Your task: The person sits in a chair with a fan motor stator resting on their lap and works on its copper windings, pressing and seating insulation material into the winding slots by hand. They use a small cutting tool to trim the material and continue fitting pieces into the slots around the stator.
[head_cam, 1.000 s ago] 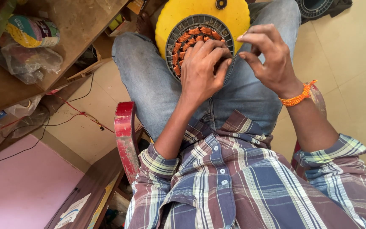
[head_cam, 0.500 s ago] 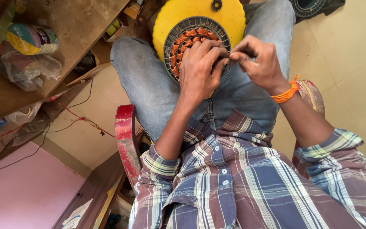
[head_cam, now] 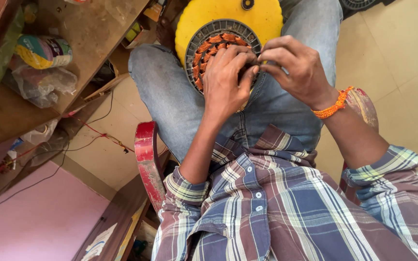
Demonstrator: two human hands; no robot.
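Note:
A round yellow disc (head_cam: 209, 17) rests on my lap, between my knees in blue jeans. On it sits a grey ringed motor stator (head_cam: 221, 41) with orange copper windings. My left hand (head_cam: 226, 79) lies over the lower right of the stator, fingers curled onto the windings. My right hand (head_cam: 296, 67), with an orange thread band at the wrist, meets the left hand's fingertips at the stator's right rim. Its fingers are pinched together; what they pinch is hidden.
A wooden bench (head_cam: 73, 53) at the left holds a plastic bag (head_cam: 42, 84) and a coloured roll (head_cam: 42, 50). Loose wires (head_cam: 93, 130) trail on the tiled floor. A red chair arm (head_cam: 148, 162) stands beside my left thigh.
My right hand has moved left and closed in against the left hand's fingertips at the stator rim. The left hand has stayed on the windings.

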